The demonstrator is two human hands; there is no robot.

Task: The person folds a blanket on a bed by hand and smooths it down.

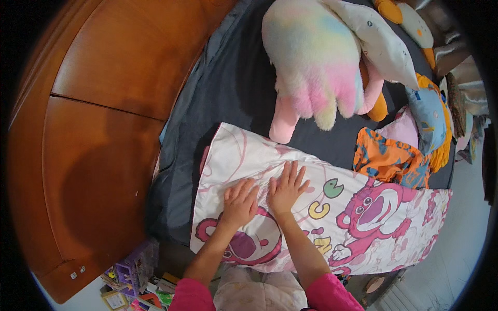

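Note:
A white quilt point(299, 233) with a pink cartoon bear print lies folded in a long strip along the near side of the bed. My left hand point(241, 200) rests palm down on it, above a printed bear's head, with its fingers a little apart and slightly bent. Beside it, my right hand point(287, 188) presses flat with spread fingers. Creases in the fabric run around both hands. Neither hand holds anything. A magenta edge of cloth shows at the quilt's left end.
A wooden headboard point(105, 163) borders the dark grey sheet point(233, 93) on the left. Beyond the quilt lie a fluffy pastel plush toy point(315, 58), a white pillow point(383, 46), an orange patterned cloth point(383, 155) and a light-blue cushion point(428, 120). A purple plastic rack point(130, 270) stands low at left.

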